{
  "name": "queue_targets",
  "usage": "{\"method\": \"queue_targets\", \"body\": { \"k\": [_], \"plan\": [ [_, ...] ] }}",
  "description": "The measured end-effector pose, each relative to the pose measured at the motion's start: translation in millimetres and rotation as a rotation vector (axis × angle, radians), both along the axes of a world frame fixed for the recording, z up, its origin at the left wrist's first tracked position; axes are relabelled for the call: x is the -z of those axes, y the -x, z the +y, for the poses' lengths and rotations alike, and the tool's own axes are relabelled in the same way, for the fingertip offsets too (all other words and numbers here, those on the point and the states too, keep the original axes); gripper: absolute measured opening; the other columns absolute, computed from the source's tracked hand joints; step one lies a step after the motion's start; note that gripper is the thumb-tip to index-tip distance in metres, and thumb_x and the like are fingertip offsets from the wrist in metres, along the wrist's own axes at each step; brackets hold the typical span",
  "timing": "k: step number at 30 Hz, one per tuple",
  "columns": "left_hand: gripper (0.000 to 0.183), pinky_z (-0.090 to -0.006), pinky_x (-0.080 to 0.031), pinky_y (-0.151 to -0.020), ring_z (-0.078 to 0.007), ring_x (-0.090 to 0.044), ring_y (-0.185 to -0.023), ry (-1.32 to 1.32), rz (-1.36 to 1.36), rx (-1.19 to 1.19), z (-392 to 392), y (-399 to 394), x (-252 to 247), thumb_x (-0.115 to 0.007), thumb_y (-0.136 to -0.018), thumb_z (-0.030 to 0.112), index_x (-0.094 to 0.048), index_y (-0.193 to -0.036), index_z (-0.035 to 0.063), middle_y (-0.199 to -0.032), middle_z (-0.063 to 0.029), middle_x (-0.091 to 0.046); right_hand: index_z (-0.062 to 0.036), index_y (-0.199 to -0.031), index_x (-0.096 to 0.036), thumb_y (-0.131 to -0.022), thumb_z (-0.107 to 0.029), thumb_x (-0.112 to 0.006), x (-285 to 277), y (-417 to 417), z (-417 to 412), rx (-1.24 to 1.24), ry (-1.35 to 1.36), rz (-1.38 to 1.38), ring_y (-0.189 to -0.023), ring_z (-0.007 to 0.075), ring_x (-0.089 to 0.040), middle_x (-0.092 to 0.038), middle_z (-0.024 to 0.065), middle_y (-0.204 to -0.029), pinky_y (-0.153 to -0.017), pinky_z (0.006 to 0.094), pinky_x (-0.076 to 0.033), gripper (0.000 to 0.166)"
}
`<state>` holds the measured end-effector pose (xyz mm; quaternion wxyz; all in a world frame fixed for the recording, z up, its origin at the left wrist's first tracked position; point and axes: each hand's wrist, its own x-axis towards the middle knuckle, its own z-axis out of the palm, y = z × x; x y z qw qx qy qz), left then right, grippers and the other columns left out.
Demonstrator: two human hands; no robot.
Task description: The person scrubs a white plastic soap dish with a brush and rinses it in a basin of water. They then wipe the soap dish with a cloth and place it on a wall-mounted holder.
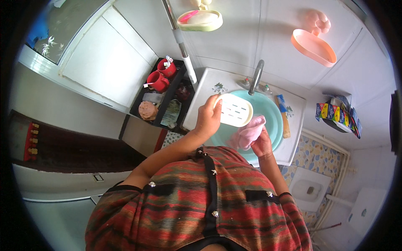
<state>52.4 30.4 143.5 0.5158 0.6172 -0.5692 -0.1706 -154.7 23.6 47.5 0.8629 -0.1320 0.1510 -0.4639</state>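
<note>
My left hand [209, 116] grips the left end of a cream-coloured slotted plastic soap tray [236, 110], held over a turquoise wash basin [277, 125]. Bunched in my right hand [263, 144] is a wet pink cloth [250, 133], just below the tray and over the basin. The basin sits on a white washstand top [201, 91], under a curved metal faucet [257, 77]. A blue-bristled brush with a wooden handle [286, 125] lies along the basin's right side.
Two wall soap holders hang above, one cream with soap [200, 21], one peach [314, 48]. Left of the washstand, a black rack [160, 109] bears red mugs [158, 81] and a bath puff. A white-and-chrome pole [189, 70] leans beside it. A squat toilet [309, 188] lies lower right.
</note>
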Motion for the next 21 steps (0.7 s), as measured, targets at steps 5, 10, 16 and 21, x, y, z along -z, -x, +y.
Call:
{"method": "queue_targets", "body": {
  "k": [5, 10, 16, 21],
  "plan": [
    [0.023, -0.0349, -0.049, -0.066, -0.0323, -0.064, -0.079, 0.040, -0.119, 0.080, 8.4, 16.1, -2.9, -0.049, -0.088, 0.008, -0.049, -0.110, -0.0013, -0.085, -0.0210, -0.062, -0.0047, -0.115, -0.047, -0.088, -0.020, -0.055, -4.1, -16.6, -6.1, -0.028, -0.011, 0.134, -0.097, 0.0200, -0.058, -0.057, 0.0086, -0.108, -0.083, 0.0356, -0.049, 0.032],
    [0.026, -0.0400, -0.048, -0.068, -0.0409, -0.058, -0.084, -0.066, -0.020, 0.242, 20.2, 27.0, -4.6, -0.050, -0.087, 0.008, -0.044, -0.110, -0.0011, -0.090, -0.0240, -0.059, -0.0024, -0.107, -0.052, -0.088, -0.020, -0.055, -3.3, -21.4, -18.0, 0.037, -0.025, 0.380, -0.086, 0.0165, -0.059, -0.061, 0.0074, -0.097, -0.076, 0.0312, -0.049, 0.026],
    [0.030, -0.0339, -0.048, -0.064, -0.0299, -0.063, -0.077, -0.456, 0.005, 0.419, 17.3, 18.4, 0.2, -0.056, -0.085, 0.022, -0.053, -0.101, -0.0033, -0.086, -0.0201, -0.062, 0.0005, -0.099, -0.059, -0.085, -0.014, -0.059, -20.7, -11.9, -33.8, 0.171, 0.172, 0.612, -0.066, 0.0075, -0.054, -0.060, 0.0028, -0.083, -0.057, 0.0200, -0.044, 0.020],
    [0.030, -0.0358, -0.046, -0.059, -0.0282, -0.061, -0.064, -0.633, 0.177, 0.366, 10.6, 13.4, 7.2, -0.052, -0.088, 0.026, -0.057, -0.083, -0.0041, -0.071, -0.0180, -0.061, 0.0020, -0.102, -0.057, -0.086, -0.015, -0.058, -36.9, -27.6, -24.8, 0.193, 0.321, 0.827, -0.049, 0.0038, -0.044, -0.054, -0.0007, -0.070, -0.042, 0.0190, -0.032, 0.023]
  ]
}}
